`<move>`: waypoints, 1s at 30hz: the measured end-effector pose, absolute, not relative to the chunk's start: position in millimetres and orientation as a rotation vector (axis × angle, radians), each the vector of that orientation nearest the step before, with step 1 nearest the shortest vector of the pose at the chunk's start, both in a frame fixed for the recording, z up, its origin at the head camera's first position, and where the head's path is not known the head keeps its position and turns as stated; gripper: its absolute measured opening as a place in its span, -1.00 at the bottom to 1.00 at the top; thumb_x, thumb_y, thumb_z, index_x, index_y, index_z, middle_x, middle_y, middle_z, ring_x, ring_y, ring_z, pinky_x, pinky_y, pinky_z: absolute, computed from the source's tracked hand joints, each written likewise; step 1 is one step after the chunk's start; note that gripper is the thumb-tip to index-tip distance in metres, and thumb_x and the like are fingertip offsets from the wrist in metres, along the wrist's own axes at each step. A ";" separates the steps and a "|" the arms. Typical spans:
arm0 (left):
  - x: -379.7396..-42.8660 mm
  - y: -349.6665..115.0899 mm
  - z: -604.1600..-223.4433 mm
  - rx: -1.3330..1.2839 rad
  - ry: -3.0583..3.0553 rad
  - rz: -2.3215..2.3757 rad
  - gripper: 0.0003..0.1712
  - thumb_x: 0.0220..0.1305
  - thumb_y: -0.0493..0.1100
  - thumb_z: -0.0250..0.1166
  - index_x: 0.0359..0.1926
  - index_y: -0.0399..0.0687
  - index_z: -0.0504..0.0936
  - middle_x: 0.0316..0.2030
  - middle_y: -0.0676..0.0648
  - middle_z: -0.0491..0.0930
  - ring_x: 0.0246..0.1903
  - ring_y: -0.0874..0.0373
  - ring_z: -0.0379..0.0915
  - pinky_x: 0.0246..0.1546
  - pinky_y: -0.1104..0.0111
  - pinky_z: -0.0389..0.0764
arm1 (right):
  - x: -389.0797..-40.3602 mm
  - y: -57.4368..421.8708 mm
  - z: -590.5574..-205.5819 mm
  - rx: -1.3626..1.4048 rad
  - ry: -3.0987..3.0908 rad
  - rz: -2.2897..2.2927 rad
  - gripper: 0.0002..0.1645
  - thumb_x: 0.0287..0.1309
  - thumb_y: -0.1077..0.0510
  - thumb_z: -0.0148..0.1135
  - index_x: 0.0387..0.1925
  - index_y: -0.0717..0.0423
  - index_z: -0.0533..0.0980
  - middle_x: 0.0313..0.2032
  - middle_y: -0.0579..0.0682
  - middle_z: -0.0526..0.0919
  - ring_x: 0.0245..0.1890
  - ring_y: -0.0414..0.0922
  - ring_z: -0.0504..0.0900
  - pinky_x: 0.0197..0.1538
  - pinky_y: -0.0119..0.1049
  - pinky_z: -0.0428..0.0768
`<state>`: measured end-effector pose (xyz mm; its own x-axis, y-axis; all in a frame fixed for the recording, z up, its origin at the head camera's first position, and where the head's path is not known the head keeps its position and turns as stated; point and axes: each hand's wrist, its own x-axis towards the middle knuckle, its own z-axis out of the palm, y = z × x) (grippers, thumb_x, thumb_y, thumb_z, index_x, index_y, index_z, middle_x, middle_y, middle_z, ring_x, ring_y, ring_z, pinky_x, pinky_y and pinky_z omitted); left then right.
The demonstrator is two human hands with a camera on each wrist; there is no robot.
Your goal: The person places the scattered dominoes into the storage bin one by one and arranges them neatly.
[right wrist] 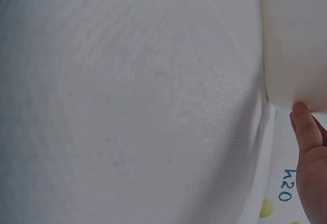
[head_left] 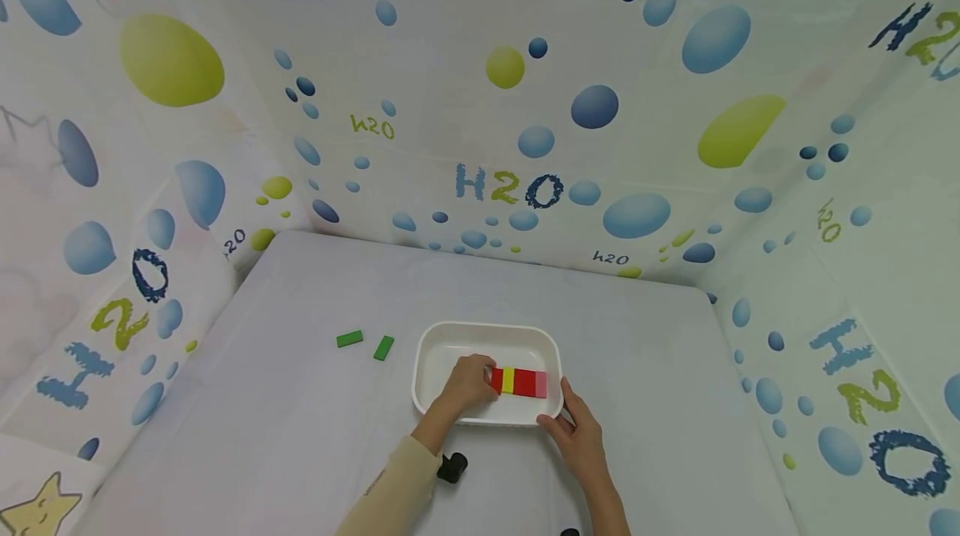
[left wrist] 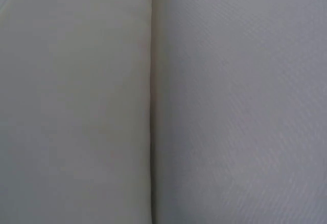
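A white tray (head_left: pixel 487 328) stands on the table. Inside it a row of flat rectangular blocks lies side by side: a red block (head_left: pixel 497 380) at the left end, a yellow block (head_left: pixel 508 381), a wider red part (head_left: pixel 525 383) and a pink block (head_left: pixel 541 384). My left hand (head_left: pixel 467 384) reaches into the tray and pinches the left red block between thumb and fingers. At the tray's front right corner, my right hand (head_left: pixel 581 436) grips the rim. The right wrist view shows that hand's fingers (right wrist: pixel 301 114) against the tray's outer wall (right wrist: pixel 296 40).
Two green blocks (head_left: pixel 349 339) lie on the table left of the tray. A black wrist camera (head_left: pixel 452 468) sits at the left sleeve (head_left: pixel 397 478). Patterned cloth walls (head_left: pixel 420 144) enclose the table at the back and sides. Sleeve and white cloth fill the left wrist view.
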<state>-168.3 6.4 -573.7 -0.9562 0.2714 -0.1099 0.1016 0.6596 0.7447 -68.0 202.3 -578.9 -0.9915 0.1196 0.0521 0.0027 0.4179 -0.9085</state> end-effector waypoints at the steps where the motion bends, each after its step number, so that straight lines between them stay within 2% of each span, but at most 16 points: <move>1: -168.1 6.3 -573.5 0.303 2.665 1.177 -0.46 -0.12 -0.35 0.50 0.00 -0.33 0.64 -0.55 -0.02 0.45 -0.45 0.16 0.31 -0.43 0.40 0.36 | -68.8 203.7 -583.5 -0.111 -2.546 1.638 -0.01 0.03 0.24 0.42 0.46 0.16 0.16 0.33 0.24 0.37 0.32 0.18 0.41 0.04 -0.26 0.57; 19: -167.0 4.9 -568.7 0.338 2.657 1.226 -0.48 -0.07 -0.40 0.46 0.02 -0.36 0.62 -0.57 -0.01 0.43 -0.47 0.18 0.30 -0.43 0.43 0.33 | -68.7 202.5 -585.5 -0.101 -2.538 1.612 -0.04 0.05 0.21 0.42 0.45 0.17 0.18 0.31 0.23 0.40 0.30 0.20 0.42 0.03 -0.25 0.58; 25: -165.6 1.8 -566.8 0.346 2.671 1.215 -0.45 -0.05 -0.36 0.47 0.05 -0.33 0.61 -0.56 0.01 0.44 -0.49 0.20 0.28 -0.44 0.44 0.32 | -68.6 203.1 -586.5 -0.085 -2.535 1.589 -0.03 0.03 0.21 0.43 0.45 0.18 0.19 0.28 0.25 0.42 0.28 0.22 0.44 0.01 -0.23 0.58; 30: -166.5 -5.5 -559.6 0.383 2.692 1.259 -0.42 0.01 -0.30 0.47 0.11 -0.29 0.59 -0.51 -0.01 0.48 -0.49 0.20 0.29 -0.44 0.47 0.39 | -68.1 203.4 -585.1 -0.088 -2.532 1.607 -0.02 0.03 0.18 0.43 0.45 0.16 0.19 0.29 0.25 0.41 0.28 0.23 0.43 0.01 -0.22 0.58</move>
